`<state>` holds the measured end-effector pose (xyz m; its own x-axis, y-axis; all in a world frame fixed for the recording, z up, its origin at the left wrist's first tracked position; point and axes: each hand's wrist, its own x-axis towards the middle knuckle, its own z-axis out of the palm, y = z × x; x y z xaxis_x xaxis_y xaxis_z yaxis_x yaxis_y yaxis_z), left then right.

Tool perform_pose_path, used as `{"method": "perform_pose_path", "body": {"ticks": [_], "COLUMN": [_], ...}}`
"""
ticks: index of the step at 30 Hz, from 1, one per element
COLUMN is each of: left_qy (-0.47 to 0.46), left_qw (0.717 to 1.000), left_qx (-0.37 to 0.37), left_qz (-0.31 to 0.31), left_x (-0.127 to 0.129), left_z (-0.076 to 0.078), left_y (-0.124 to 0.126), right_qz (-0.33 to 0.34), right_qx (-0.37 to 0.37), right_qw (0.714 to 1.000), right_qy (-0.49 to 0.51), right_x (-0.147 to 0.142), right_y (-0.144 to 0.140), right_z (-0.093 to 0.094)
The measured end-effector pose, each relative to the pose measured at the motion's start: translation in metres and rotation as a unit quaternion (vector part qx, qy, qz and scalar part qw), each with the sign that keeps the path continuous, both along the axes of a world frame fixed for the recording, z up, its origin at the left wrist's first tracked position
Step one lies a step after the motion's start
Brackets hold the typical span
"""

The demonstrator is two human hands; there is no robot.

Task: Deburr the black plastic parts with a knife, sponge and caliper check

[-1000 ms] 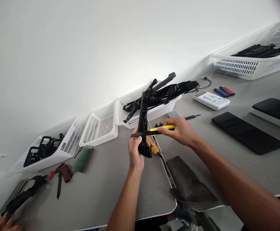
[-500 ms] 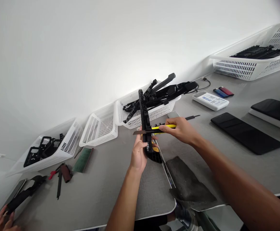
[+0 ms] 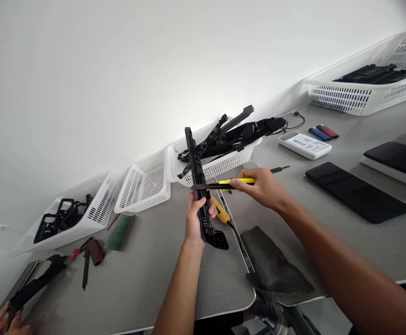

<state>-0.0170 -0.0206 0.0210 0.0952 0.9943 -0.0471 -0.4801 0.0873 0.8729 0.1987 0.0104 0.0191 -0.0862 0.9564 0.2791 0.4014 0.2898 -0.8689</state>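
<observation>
Black plastic strip (image 3: 198,186), long and narrow with a wider latticed foot at its lower end, stands nearly upright above the grey table (image 3: 147,279), leaning a little to the left, and your left hand (image 3: 196,219) is wrapped around its lower half with the fingers curled tight on it. Your right hand (image 3: 262,188) grips the yellow-handled knife (image 3: 236,182) by its handle and holds it level, so that its dark blade (image 3: 205,186) lies across the strip just above your left thumb; whether the edge is cutting in or only resting there cannot be told. Just beyond your left hand a yellow tool (image 3: 221,212) with a black cord lies on the table, and near it, toward you, is a dark grey cloth (image 3: 276,267). Behind the strip a white basket (image 3: 220,163) holds more long black parts, with an empty-looking white basket (image 3: 143,184) to its left. At the lower left corner another person's hand (image 3: 0,322) holds a black part (image 3: 31,288), well apart from yours.
</observation>
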Motion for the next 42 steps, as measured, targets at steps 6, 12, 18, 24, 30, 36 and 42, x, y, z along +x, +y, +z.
{"method": "perform_pose_path", "body": {"ticks": [6, 12, 18, 24, 30, 36, 42], "left_qy": [0.024, 0.024, 0.042, 0.069, 0.081, 0.107, 0.139], "left_qw": [0.999, 0.999, 0.998, 0.996, 0.993, 0.992, 0.989], "left_qx": [0.026, 0.026, 0.03, 0.044, 0.021, 0.02, 0.029], "left_qz": [-0.013, -0.027, -0.034, -0.047, -0.089, -0.06, -0.052], "left_x": [0.0013, 0.0019, 0.0009, -0.0004, 0.0015, 0.0031, 0.0055], "left_z": [0.004, 0.0028, -0.0011, -0.0024, -0.0026, -0.0033, -0.0015], "left_y": [-0.0035, -0.0047, -0.0041, -0.0024, -0.0028, -0.0062, -0.0077], "right_qz": [0.048, 0.014, -0.027, 0.009, 0.007, -0.051, -0.002], "right_qx": [0.008, 0.006, 0.015, 0.0, 0.004, 0.017, 0.006], "right_qw": [0.999, 1.0, 0.999, 1.0, 1.0, 0.999, 1.0], "right_qy": [0.007, 0.02, 0.014, 0.01, -0.003, -0.004, -0.008], "right_x": [-0.0004, -0.0023, -0.0024, 0.0008, -0.003, -0.0009, -0.0005], "right_y": [-0.0011, -0.0025, -0.0029, -0.0006, -0.0008, -0.0013, 0.0], "right_z": [0.0012, 0.0023, 0.0042, 0.0022, 0.001, 0.0019, 0.0001]}}
